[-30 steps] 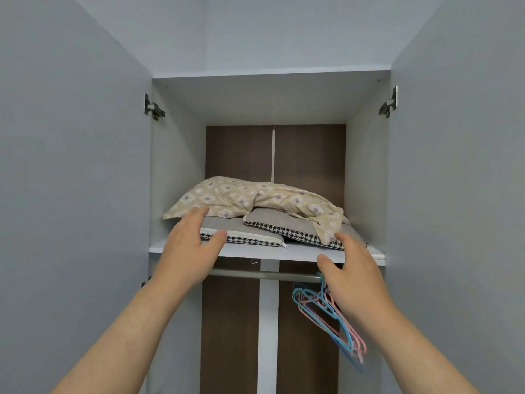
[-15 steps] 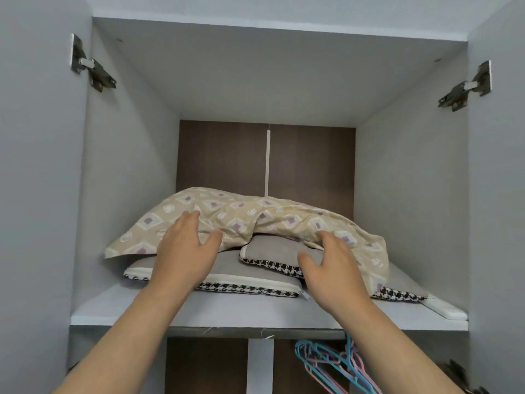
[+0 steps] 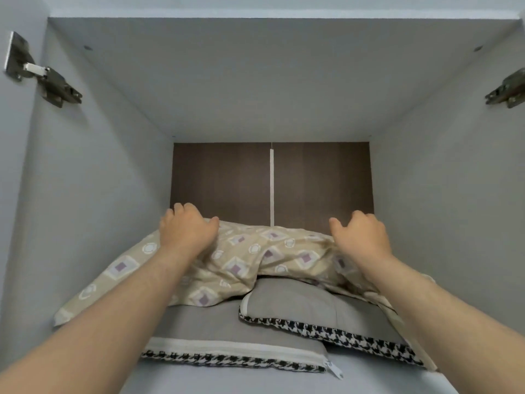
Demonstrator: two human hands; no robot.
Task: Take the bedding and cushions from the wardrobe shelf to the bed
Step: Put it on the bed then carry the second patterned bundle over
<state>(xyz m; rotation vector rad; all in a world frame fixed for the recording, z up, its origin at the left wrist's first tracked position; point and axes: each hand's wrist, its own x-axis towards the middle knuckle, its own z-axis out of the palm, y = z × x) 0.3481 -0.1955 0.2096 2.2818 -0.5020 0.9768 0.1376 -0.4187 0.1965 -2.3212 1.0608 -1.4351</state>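
Note:
A beige patterned bedding bundle point(image 3: 250, 260) lies across the wardrobe shelf point(image 3: 255, 379), on top of two grey cushions with houndstooth edging. The left cushion point(image 3: 216, 331) shows a white zip along its front; the right cushion point(image 3: 306, 305) overlaps it. My left hand point(image 3: 186, 227) rests on the bedding's far left top, fingers curled over its back edge. My right hand point(image 3: 359, 233) hovers at the far right top of the bedding, fingers bent and apart. The back of the bedding is hidden behind both hands.
The shelf compartment has grey side walls, a grey ceiling and a dark brown back panel point(image 3: 221, 180). Metal door hinges sit at the upper left point(image 3: 48, 78) and upper right point(image 3: 505, 91). A gap of bare shelf lies in front of the cushions.
Both hands have reached from the front of the pile over the bedding to its far top edge. The view has moved closer into the shelf; the hangers below have dropped out of sight.

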